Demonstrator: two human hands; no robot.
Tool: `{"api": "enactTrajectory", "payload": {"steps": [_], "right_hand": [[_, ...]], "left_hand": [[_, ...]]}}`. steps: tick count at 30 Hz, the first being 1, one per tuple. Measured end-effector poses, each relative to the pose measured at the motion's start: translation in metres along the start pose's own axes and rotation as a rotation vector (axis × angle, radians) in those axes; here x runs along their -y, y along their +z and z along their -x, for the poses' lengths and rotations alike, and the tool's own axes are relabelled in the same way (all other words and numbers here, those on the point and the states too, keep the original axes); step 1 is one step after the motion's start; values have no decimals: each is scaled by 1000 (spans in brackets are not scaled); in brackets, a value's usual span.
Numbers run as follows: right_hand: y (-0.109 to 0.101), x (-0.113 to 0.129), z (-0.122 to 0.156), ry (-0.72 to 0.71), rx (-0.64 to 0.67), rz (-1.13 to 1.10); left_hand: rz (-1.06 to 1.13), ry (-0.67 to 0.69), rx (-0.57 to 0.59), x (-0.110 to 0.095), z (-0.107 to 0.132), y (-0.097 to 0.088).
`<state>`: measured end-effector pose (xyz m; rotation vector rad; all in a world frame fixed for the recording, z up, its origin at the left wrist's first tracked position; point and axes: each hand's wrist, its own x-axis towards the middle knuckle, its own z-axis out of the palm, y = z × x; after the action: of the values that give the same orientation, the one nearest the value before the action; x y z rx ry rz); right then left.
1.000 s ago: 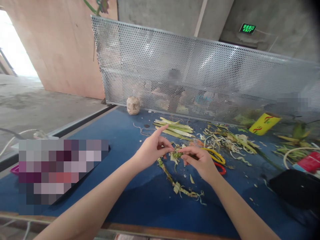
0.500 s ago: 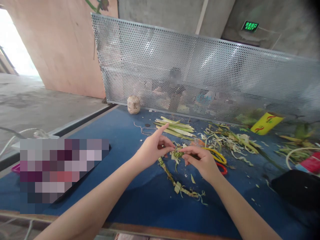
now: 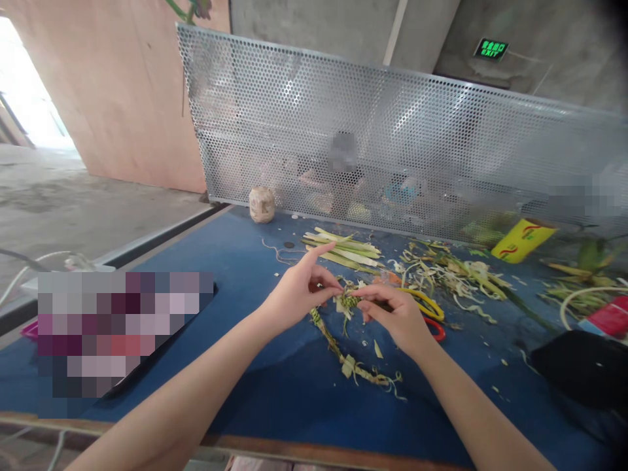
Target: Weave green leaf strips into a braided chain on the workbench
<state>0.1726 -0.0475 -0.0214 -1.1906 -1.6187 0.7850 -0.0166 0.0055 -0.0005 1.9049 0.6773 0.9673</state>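
**A:** Head camera first. What are the hands on?

**B:** Both are on a plaited cord of green and tan leaf strips (image 3: 347, 303). The left hand (image 3: 297, 296) nips its knotted top between thumb and bent fingers, with the forefinger stretched straight out and away. The right hand (image 3: 398, 318) closes thumb and fingertips on the same knot from the other side. The two sets of fingertips nearly meet.

**A:** And where does the cord lie?

**B:** The top is raised a little off the blue felt-like table cover (image 3: 235, 275). The rest trails toward the person in a thin, knobbly line and ends in frayed, curling strips flat on the cloth.

**A:** What is around it?

**B:** Just beyond the left hand is a bundle of long, flat, pale green leaf strips (image 3: 343, 252). To the right is a loose litter of curled leaf shavings (image 3: 451, 275). A yellow plastic loop handle (image 3: 428, 302) and a red one (image 3: 436, 331) show past the right hand, and the blades are hidden. A small tan ball of twine (image 3: 261, 204) sits against the perforated sheet-metal screen (image 3: 392, 131), which is dull silver and dotted with round holes.

**A:** Any writing?

**B:** A yellow packet with a red swirl (image 3: 523, 241) has no words I can read. The green lit sign (image 3: 492, 49) high on the concrete wall seems to say EXIT, and its upper characters are too small to make out.
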Motion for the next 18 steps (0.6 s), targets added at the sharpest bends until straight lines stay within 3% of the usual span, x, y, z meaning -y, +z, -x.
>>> {"api": "enactTrajectory", "payload": {"steps": [6,18], "right_hand": [[1,3,0,14,1,15],[2,5,1,16,9,22]], "left_hand": [[-134,13,-9,-4,1,1],[6,-66,-38,-1,0,2]]}}
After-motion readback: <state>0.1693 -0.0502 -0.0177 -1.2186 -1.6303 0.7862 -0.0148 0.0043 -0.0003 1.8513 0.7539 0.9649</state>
